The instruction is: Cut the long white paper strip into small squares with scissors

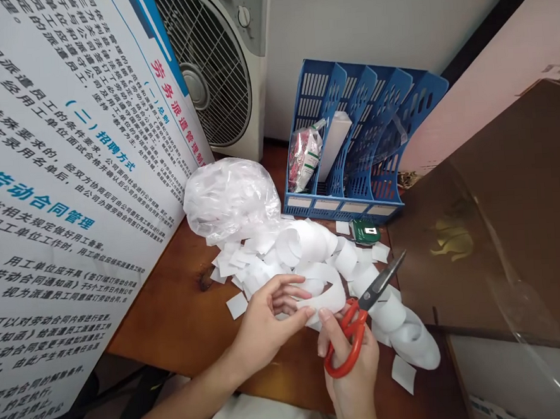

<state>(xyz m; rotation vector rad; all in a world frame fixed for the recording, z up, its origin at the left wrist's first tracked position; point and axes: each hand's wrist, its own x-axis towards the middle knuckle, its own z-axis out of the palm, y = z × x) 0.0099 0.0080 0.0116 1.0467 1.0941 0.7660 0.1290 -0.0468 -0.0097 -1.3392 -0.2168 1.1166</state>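
Observation:
My left hand (271, 308) pinches the end of a curled white paper-like strip (330, 298) between thumb and fingers. In my right hand (351, 363) is a pair of scissors (358, 322) with red handles, its dark blades closed and pointing up to the right. My right thumb and fingertips also meet the strip's end. Behind and around both hands lies a pile of white strip in loops (305, 243), mixed with small cut white squares. One square (237, 305) lies apart on the left, another (404, 374) on the right.
A clear plastic bag (232, 196) of white pieces sits behind the pile. Further back stand a blue file rack (343, 199) holding packets and a grey box fan (214, 68). A green tape measure (365, 231) lies before the rack. A printed board (70, 184) and brown box (499, 221) flank the wooden table (173, 330).

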